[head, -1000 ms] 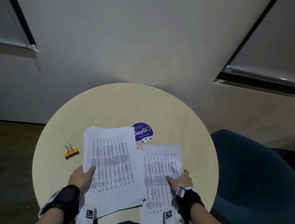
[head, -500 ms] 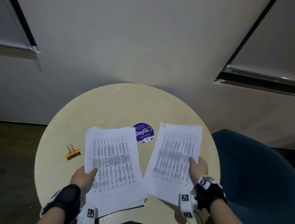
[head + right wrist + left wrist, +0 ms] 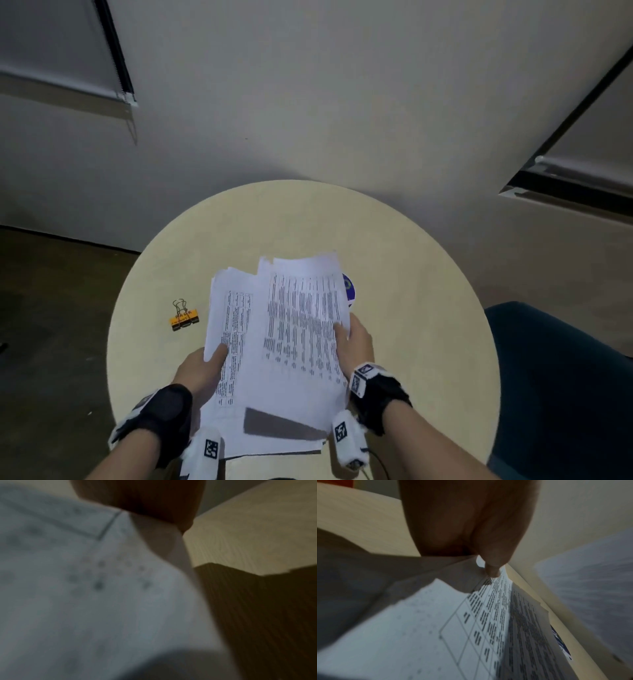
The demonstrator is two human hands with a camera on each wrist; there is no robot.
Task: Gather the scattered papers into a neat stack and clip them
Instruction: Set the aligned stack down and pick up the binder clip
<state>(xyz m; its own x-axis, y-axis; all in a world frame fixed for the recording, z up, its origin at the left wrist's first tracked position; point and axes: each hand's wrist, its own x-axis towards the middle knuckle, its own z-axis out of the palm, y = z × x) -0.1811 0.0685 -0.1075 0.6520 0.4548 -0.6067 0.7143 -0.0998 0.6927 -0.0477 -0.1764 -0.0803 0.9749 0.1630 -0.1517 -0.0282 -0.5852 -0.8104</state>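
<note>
**Two bundles overlapping, clip still loose**

Your right hand (image 3: 356,337) pinches a bundle of printed sheets (image 3: 301,329) at its right edge, thumb on top, fingers hidden underneath. That bundle is tilted and lies partly over the larger pile of papers (image 3: 227,342) on the round table (image 3: 411,308); edges are not lined up, and corners fan out at the far end. Your left hand (image 3: 202,368) grips the pile's left edge, thumb pressed on the top page; the left wrist view shows the thumb tip (image 3: 493,569) on the printed table. The orange binder clip (image 3: 184,317) sits on the table just left of the papers, apart from them. A blue round sticker (image 3: 348,286) shows at the bundle's right edge, mostly covered. The right wrist view is blurred: only paper and table can be made out.
</note>
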